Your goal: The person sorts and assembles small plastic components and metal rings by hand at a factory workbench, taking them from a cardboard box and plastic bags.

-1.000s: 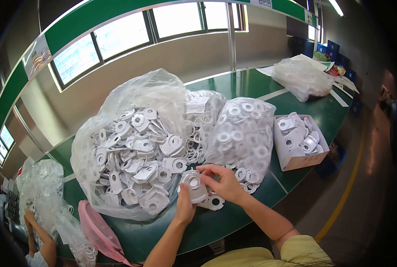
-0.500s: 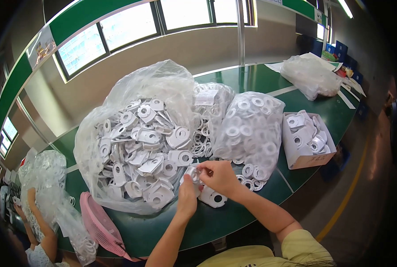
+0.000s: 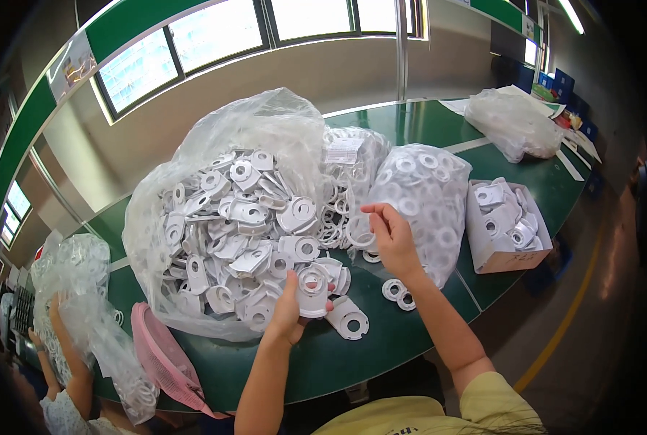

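My left hand [image 3: 287,313] grips a white plastic plate [image 3: 312,303] with a round hole, its ring-shaped face turned up. To the right of it, my right hand [image 3: 397,245] is raised, with a white ring [image 3: 360,233] at its thumb and forefinger, seemingly pinched between them. Just past my left fingers lies another white plate [image 3: 348,319] on the green table. A large clear bag [image 3: 149,217] spills a heap of similar white plates [image 3: 243,212] beside my left hand. Behind my right hand stands a bag of white rings [image 3: 426,190].
Two small rings [image 3: 393,290] lie loose on the green table [image 3: 352,377]. A carton [image 3: 508,262] of white parts stands at right. A pink mesh pouch [image 3: 165,355] lies at left, near a co-worker's arms [image 3: 75,348] and clear bags. Another clear bag [image 3: 512,123] sits far right.
My right hand has left the plate in my left hand and moved up and right to the rings. The held plate now shows fully in my left hand.
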`<state>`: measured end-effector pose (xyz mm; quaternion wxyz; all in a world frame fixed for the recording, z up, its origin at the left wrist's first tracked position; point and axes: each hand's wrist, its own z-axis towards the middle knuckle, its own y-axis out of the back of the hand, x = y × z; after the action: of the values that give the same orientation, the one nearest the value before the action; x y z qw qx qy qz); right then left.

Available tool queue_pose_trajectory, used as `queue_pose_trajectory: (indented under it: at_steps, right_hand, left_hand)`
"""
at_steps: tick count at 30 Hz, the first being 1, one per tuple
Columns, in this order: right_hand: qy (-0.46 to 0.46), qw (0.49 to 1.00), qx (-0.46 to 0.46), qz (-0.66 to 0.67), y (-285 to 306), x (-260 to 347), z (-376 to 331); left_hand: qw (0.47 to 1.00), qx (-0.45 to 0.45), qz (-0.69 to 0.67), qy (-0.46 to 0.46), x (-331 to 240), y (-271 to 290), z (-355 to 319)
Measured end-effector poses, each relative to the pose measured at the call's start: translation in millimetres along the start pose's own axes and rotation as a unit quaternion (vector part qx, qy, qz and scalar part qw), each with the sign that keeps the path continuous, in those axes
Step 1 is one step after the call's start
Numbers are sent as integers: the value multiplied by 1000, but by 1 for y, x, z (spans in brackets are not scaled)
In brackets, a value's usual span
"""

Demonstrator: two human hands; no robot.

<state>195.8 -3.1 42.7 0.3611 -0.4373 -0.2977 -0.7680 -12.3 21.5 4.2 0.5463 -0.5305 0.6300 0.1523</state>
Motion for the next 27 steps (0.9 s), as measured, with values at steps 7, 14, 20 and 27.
queue_pose_trajectory:
  at_steps: [7, 14, 20, 27]
  right_hand:
    - [-110, 945, 305, 42, 44, 1, -24]
    - [92, 857, 410, -298, 42, -10, -66]
    - [157, 858, 254, -418, 54, -10, -56]
    - [170, 882, 215, -383, 46, -5, -43]
  left_hand:
    - [876, -98, 411, -234, 10, 5, 2]
    - [706, -180, 582, -362, 8, -12, -7]
    - [756, -187, 516, -358, 10, -3, 1]
    - [996, 73, -24, -52, 5, -12, -3]
